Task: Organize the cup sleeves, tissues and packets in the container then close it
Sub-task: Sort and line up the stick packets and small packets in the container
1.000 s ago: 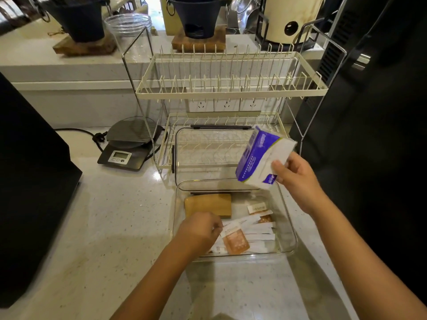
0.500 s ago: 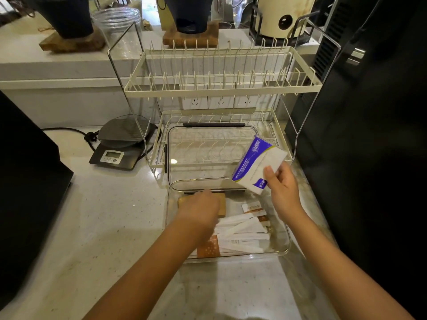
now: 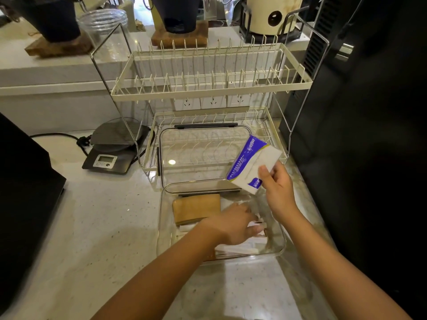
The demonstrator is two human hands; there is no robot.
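Right hand: its grip pinches a blue-and-white tissue pack by the lower corner, thumb on the white face, holding it tilted above the far right corner of the clear container. Left hand: reaches inside the container over the white packets, fingers bent down among them; whether its grip has closed on a packet cannot be told. Brown cup sleeves lie flat in the container's far left part, just beside the left hand. The container's clear lid stands open behind it, leaning into the lower tier of a cream dish rack. The container rests on the pale speckled bench. A digital scale sits left of the rack, well apart from the container.
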